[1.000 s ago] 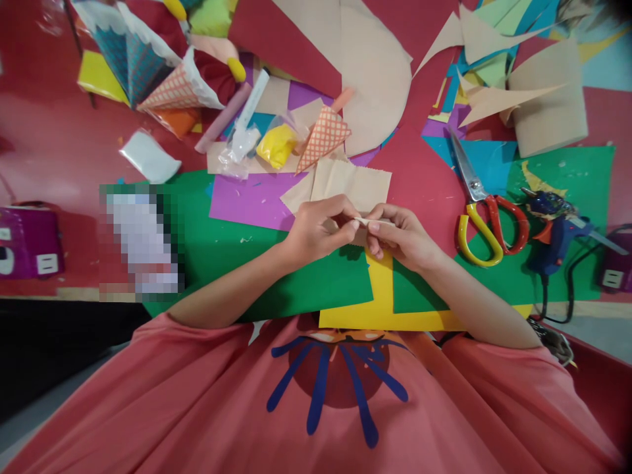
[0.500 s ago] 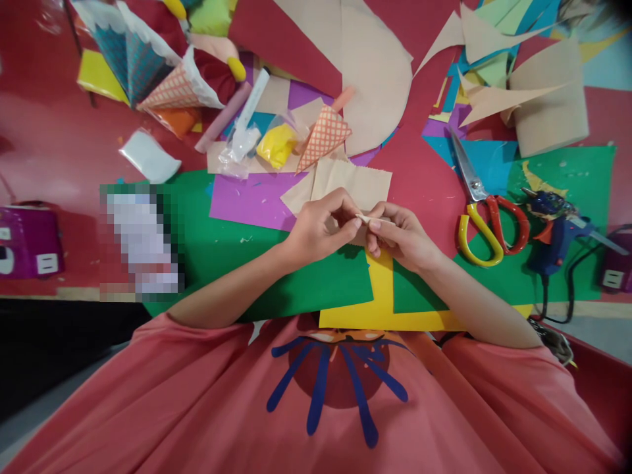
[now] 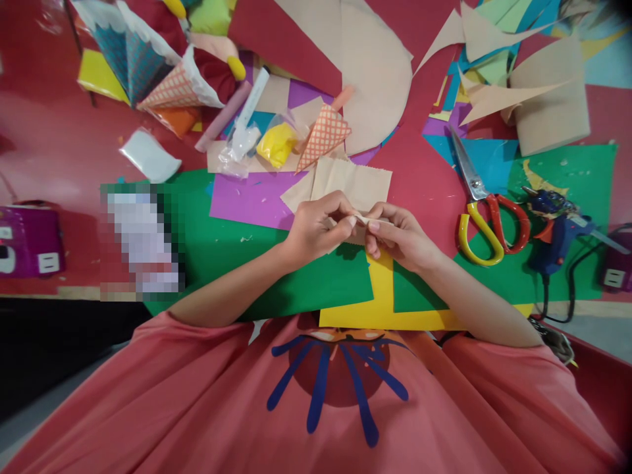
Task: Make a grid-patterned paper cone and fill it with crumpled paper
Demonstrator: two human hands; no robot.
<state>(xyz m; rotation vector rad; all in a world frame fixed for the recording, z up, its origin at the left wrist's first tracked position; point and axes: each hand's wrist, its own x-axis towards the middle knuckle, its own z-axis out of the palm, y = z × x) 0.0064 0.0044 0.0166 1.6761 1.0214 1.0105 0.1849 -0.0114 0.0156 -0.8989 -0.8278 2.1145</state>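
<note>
Over the green sheet (image 3: 296,276), my left hand (image 3: 320,227) pinches one end of a thin beige strip (image 3: 363,218) between thumb and forefinger. My right hand (image 3: 405,238) grips the other end with thumb and fingers, and the fingertips of the two hands are close together. Much of the strip is hidden by the fingers; I cannot tell whether it is paper or clay. Just beyond the hands lies a beige paper piece (image 3: 353,181) with zigzag edges. A small checked paper cone (image 3: 324,137) rests behind it.
Scissors (image 3: 475,191) with yellow and red handles lie to the right, beside a blue glue gun (image 3: 555,240) with its cord. A roll of beige paper (image 3: 550,99) stands at the back right. Larger paper cones (image 3: 172,89) and a white packet (image 3: 151,156) are at the left.
My left hand has shifted very slightly left, and a little more of the strip shows between the fingertips. My right hand has barely moved.
</note>
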